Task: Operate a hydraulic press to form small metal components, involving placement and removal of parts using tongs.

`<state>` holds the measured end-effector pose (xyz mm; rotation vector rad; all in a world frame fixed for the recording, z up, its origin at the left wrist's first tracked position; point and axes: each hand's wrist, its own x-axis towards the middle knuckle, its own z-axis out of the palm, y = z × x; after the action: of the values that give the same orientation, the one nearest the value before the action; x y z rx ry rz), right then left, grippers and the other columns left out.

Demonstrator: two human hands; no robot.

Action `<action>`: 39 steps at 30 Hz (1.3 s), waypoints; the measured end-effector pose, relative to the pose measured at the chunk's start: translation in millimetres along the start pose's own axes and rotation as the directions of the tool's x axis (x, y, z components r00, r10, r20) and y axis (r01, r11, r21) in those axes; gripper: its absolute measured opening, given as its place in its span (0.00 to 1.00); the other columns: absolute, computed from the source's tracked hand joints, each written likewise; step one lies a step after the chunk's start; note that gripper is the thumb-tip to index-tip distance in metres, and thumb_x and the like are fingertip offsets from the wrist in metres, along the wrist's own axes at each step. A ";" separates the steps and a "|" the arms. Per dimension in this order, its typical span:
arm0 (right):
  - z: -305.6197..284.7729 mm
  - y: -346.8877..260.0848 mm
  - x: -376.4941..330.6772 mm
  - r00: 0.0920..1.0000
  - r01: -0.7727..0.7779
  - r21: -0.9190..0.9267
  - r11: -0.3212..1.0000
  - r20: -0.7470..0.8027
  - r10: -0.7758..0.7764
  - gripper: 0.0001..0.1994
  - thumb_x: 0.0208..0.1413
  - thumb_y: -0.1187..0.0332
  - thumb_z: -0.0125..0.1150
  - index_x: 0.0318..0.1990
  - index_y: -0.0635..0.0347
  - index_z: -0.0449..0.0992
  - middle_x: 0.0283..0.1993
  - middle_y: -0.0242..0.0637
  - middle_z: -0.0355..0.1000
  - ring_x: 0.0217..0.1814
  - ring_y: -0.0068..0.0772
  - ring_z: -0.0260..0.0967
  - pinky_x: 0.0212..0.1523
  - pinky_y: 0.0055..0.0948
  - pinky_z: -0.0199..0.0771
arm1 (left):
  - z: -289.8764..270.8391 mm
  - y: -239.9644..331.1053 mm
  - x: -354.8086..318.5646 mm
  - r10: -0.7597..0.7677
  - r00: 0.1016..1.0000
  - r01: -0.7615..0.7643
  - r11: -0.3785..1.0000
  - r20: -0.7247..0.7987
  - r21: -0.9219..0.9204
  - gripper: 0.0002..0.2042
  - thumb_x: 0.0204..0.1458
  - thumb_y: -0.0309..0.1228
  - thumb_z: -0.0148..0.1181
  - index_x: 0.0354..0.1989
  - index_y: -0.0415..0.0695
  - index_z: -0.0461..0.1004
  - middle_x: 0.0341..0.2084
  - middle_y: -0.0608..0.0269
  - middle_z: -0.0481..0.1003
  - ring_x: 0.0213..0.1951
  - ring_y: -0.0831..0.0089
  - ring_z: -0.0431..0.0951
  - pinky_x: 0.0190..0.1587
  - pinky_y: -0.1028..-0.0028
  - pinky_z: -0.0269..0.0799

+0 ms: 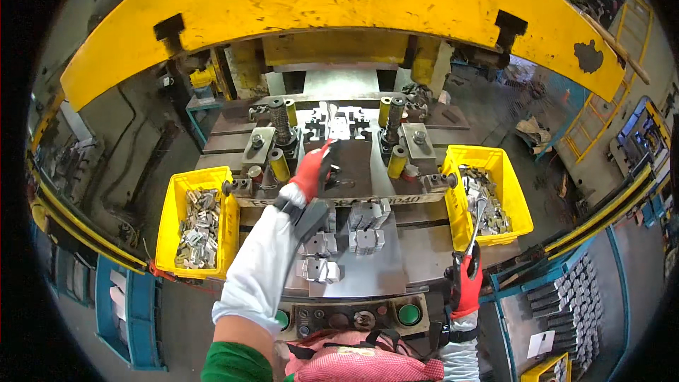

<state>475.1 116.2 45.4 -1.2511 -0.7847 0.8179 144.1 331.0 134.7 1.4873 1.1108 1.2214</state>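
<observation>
My left hand [309, 173], in a red and black glove, reaches over the dark lower die [353, 168]. Its fingers are stretched out, with the tips at the near edge of a bright flat metal piece [339, 126] lying in the die. I see nothing held in this hand. Low on the right, my right hand [466, 288], gloved the same, is closed round a slim silver metal tool [479, 221]. The tool's far end is over the right yellow bin [522, 212], which holds small metal parts; its exact kind is unclear.
A yellow press beam [424, 0] spans the top. Guide posts [280, 122] flank the die. Stacked metal blanks [366, 240] stand on the near plate. Another yellow bin [230, 230] of parts is at left. A green button [409, 313] sits on the front panel.
</observation>
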 end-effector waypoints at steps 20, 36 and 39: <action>9.1 -7.3 -4.3 0.985 -0.092 -0.409 0.908 0.096 0.143 0.18 0.51 0.70 0.46 0.50 0.64 0.59 0.28 0.31 0.63 0.28 0.18 0.58 0.29 0.20 0.62 | -143.3 -78.3 -338.1 -0.322 0.823 -0.025 0.803 -0.469 -0.596 0.20 0.48 0.32 0.45 0.51 0.42 0.56 0.40 0.55 0.64 0.25 0.78 0.67 0.29 0.78 0.67; 104.7 -23.4 -7.8 0.749 -0.075 -0.171 0.982 0.641 0.169 0.25 0.48 0.70 0.52 0.55 0.58 0.54 0.33 0.26 0.65 0.29 0.14 0.59 0.32 0.15 0.62 | -98.4 -70.9 -327.8 -0.296 0.788 -0.049 0.844 -0.540 -0.534 0.19 0.46 0.31 0.44 0.49 0.47 0.58 0.14 0.74 0.54 0.16 0.83 0.56 0.22 0.79 0.60; 173.3 -20.2 58.2 0.756 0.294 -0.092 0.951 0.631 -0.173 0.24 0.47 0.69 0.53 0.54 0.61 0.56 0.34 0.28 0.66 0.34 0.17 0.61 0.38 0.19 0.62 | -88.0 -58.3 -318.7 -0.299 0.726 0.007 0.904 -0.619 -0.427 0.09 0.47 0.32 0.43 0.37 0.47 0.62 0.14 0.74 0.54 0.15 0.82 0.56 0.21 0.78 0.61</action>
<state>356.5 248.0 94.1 -1.0080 -1.5565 0.9739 15.1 40.4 26.9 0.6032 1.3057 1.8082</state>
